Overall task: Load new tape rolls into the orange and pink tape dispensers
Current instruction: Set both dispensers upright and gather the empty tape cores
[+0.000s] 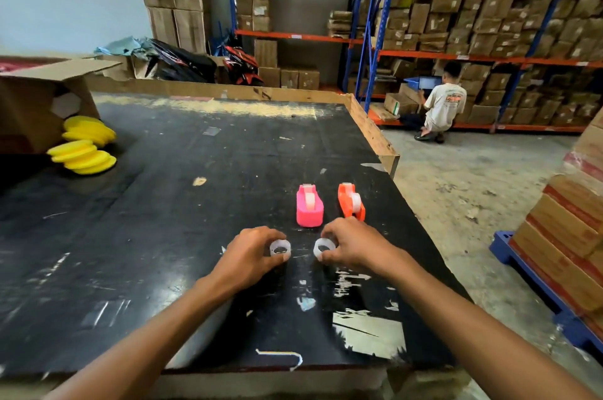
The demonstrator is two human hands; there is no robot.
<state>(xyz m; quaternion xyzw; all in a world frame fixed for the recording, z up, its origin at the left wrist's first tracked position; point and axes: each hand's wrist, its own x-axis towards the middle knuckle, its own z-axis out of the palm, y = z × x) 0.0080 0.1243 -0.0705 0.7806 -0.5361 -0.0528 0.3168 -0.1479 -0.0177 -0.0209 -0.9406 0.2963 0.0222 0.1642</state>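
Note:
A pink tape dispenser point(309, 205) stands upright on the black table point(163, 203), with an orange tape dispenser point(350, 201) lying tilted just right of it. Each holds a translucent roll. Nearer to me, my left hand point(251, 252) pinches a clear tape roll point(280, 248) by its fingertips. My right hand point(350, 246) grips a second clear tape roll point(324, 247). Both rolls sit at or just above the table surface, a short way in front of the dispensers.
Yellow foam pads point(85, 145) spill from an open cardboard box point(39, 102) at the far left. The table's right edge point(424, 230) drops to a concrete floor. Stacked cartons on a blue pallet point(538, 285) stand at right. A person point(440, 105) crouches by the far shelving.

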